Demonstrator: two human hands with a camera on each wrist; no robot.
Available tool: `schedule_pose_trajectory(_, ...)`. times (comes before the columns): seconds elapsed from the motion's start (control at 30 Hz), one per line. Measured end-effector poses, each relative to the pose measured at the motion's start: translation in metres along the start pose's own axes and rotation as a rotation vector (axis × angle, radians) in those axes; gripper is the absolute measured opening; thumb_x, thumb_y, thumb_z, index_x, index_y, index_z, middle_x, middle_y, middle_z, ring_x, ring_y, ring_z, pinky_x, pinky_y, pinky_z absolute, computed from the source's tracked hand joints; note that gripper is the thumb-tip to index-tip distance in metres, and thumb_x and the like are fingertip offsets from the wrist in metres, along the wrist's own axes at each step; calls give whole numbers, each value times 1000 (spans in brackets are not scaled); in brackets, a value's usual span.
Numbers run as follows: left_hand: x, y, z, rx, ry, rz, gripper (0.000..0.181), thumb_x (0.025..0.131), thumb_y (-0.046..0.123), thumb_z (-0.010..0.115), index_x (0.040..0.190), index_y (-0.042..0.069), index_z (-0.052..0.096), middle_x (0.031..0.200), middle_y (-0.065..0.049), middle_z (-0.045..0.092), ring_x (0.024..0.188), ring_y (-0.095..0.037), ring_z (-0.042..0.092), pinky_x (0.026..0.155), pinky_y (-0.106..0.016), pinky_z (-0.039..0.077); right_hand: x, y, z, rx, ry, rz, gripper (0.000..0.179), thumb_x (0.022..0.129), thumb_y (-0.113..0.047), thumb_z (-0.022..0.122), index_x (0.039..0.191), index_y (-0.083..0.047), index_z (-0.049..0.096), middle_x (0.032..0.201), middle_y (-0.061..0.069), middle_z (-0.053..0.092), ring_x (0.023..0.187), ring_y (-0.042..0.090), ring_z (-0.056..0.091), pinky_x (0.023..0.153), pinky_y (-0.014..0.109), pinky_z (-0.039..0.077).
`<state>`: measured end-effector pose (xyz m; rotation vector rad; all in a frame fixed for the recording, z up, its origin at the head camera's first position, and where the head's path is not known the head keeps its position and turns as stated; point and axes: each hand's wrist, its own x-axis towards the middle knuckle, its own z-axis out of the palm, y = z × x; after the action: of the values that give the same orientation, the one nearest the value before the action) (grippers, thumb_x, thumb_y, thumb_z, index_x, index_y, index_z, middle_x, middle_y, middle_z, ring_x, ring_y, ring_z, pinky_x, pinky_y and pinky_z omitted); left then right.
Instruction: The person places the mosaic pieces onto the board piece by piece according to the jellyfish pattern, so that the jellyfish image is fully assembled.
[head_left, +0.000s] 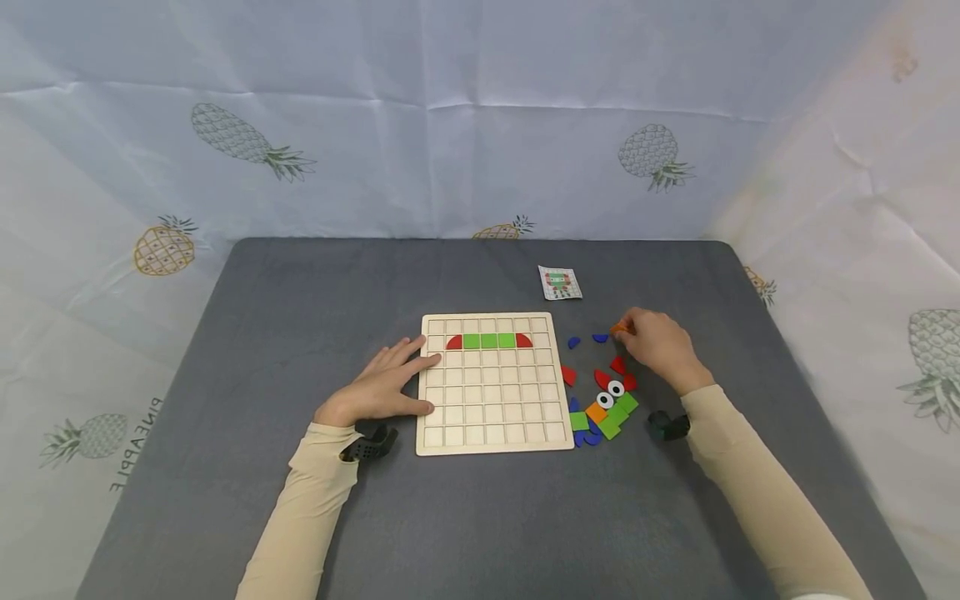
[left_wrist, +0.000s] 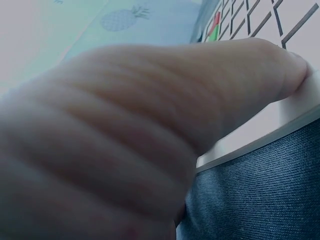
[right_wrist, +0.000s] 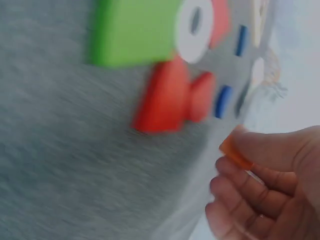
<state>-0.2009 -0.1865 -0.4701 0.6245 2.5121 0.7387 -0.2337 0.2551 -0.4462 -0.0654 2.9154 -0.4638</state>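
Note:
A wooden grid board [head_left: 495, 417] lies on the table. Near its top is a row of tiles: a red quarter-round tile [head_left: 454, 342] at each end and green square tiles [head_left: 489, 341] between them. My left hand [head_left: 381, 387] rests on the board's left edge with fingers spread, the thumb [left_wrist: 270, 70] touching the rim in the left wrist view. To the right of the board, my right hand [head_left: 660, 343] pinches an orange tile [right_wrist: 234, 150] between thumb and fingers. Beside it lies a blue half-round tile [head_left: 600, 338].
Loose tiles lie right of the board: green squares [head_left: 610, 427], red pieces [head_left: 602, 379], an orange square [head_left: 596, 412], blue pieces [head_left: 592, 438] and white eye discs [head_left: 616, 388]. A small pattern card [head_left: 559, 283] lies behind them on the grey table [head_left: 315, 300].

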Motion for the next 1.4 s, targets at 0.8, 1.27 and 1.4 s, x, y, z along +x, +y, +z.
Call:
schedule_pose_trajectory(0.8, -1, 1, 1, -6, 10, -4, 81, 87, 36, 77, 157, 17, 41, 171, -13, 13, 159, -40, 6, 128, -61, 4, 22, -60, -23, 398, 17, -155, 24, 103, -24, 61, 116, -4, 66, 112, 16, 69, 98, 30, 63, 78, 35, 51)
schedule_pose_trajectory(1.27, 1, 1, 1, 4, 5, -15, 82, 87, 37, 77, 157, 18, 41, 172, -13, 13, 159, -39, 6, 128, -60, 5, 27, -81, -5, 408, -73, -211, 20, 102, -21, 62, 113, -7, 72, 110, 11, 70, 98, 28, 64, 82, 38, 55)
schedule_pose_trajectory(1.4, 1, 1, 1, -1, 5, -15, 82, 86, 37, 77, 157, 18, 41, 171, -13, 13, 159, -39, 6, 128, -60, 5, 27, -84, 4, 389, -110, -226, 17, 102, -20, 63, 111, -9, 72, 106, 9, 70, 93, 24, 63, 79, 35, 53)
